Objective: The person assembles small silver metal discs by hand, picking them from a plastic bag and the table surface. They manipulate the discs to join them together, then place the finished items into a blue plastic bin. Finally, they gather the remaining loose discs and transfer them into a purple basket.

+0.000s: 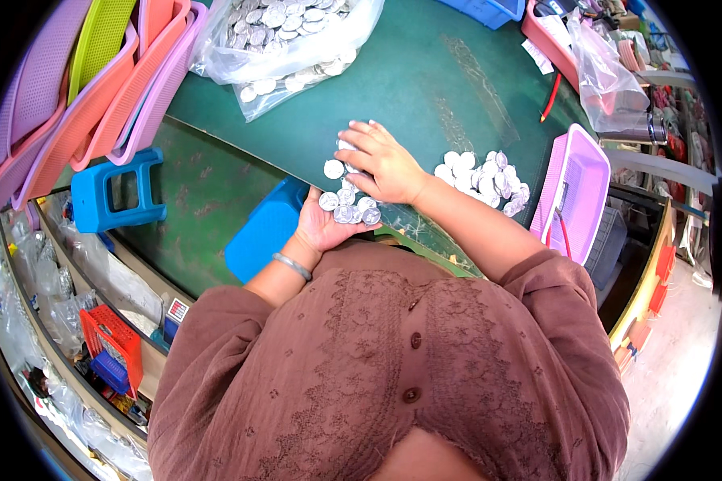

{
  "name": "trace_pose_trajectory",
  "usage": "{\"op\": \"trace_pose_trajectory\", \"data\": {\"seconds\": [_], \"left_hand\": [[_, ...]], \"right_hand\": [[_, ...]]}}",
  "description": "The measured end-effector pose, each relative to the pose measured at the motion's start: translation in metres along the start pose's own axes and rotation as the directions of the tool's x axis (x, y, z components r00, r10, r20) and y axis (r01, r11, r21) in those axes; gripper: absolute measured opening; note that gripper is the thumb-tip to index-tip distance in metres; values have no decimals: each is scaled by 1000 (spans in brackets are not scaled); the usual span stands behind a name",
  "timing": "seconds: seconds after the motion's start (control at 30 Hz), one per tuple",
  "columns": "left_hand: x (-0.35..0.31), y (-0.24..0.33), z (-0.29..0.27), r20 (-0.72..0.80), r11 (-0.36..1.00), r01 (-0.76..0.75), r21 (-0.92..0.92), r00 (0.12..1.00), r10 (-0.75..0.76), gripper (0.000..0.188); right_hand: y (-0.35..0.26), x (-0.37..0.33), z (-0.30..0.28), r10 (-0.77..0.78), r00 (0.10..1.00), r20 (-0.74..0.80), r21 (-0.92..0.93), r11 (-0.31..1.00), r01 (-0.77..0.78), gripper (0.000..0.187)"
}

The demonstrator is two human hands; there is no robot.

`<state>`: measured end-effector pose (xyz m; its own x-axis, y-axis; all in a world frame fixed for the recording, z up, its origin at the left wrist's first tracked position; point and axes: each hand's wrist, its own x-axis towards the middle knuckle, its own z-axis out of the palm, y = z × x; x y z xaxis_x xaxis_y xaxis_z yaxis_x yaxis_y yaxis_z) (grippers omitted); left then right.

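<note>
My left hand (pixel 325 225) is palm up at the near edge of the green table, with several silver coin-like discs (pixel 350 210) resting on its fingers and palm. Just above it, my right hand (pixel 382 164) lies palm down with its fingers spread over more of these discs. One loose disc (pixel 334 169) shows on the tabletop beside the right fingertips. What lies under the right palm is hidden. To the right of that hand is a loose heap of silver discs (pixel 487 178). A clear plastic bag (pixel 217 48) full of the same discs stands at the far left.
Nested purple, orange and green baskets (pixel 96 88) rise at the far left. Blue stools (pixel 119 192) stand below the green tabletop (pixel 409 72). A purple basket (pixel 590 172) sits at its right edge, and a pink tray (pixel 549 40) with a plastic bag lies at the back right.
</note>
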<state>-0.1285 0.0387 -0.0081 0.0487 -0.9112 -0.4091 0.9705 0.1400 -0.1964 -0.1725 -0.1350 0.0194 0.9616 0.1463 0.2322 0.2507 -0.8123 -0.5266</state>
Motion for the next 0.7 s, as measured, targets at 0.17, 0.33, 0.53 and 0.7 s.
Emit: {"op": "trace_pose_trajectory", "data": {"seconds": [0.17,0.33,0.53,0.7], "left_hand": [[-2,-2,3,-14,1000,-14,11,1000,14,56],[-3,4,-6,-9,995,4,-96,1000,-5,50],[-5,4,-17,-18,994,14,-105,1000,-16,46],[-5,-1,-7,-65,1000,-2,0,998,2,51]], "right_hand": [[-20,4,4,-19,999,42,-21,1000,19,44],[-34,-4,9,-89,982,164,5,996,90,39],[-38,-8,9,-164,958,236,10,986,166,35],[-35,-12,-9,38,988,150,-13,999,-37,63]]}}
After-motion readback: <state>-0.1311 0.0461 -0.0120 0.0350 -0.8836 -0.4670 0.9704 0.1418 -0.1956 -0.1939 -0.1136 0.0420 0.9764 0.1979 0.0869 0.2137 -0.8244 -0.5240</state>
